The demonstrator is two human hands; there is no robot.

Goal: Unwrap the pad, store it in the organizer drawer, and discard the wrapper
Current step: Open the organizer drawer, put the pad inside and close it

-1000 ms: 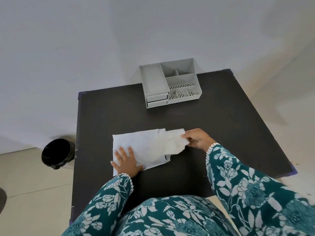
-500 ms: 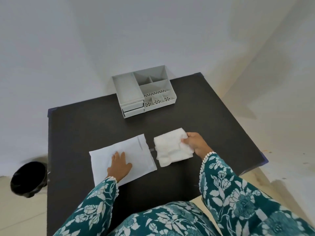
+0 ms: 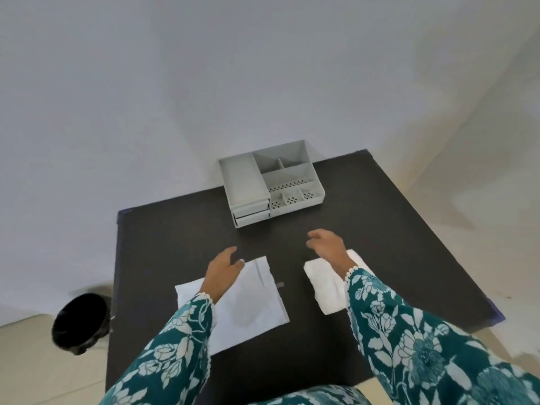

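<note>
A flat white wrapper [image 3: 248,305] lies on the dark table [image 3: 175,235], partly under my left forearm. The white folded pad [image 3: 327,285] rests to its right, partly under my right wrist. My left hand [image 3: 223,266] hovers over the wrapper's far left corner, fingers loosely apart, holding nothing. My right hand [image 3: 327,244] is raised beyond the pad, empty, fingers curled and apart. The grey organizer [image 3: 271,182] stands at the table's far edge, its two small drawers [image 3: 251,214] at its front left, both shut.
A black waste bin [image 3: 79,323] sits on the floor to the left of the table. A white wall rises right behind the organizer. The table's right and near edges drop to a beige floor.
My right hand pulled the pad out of the wrapper, set it down to the right and let go. Both hands have lifted and moved forward towards the organizer.
</note>
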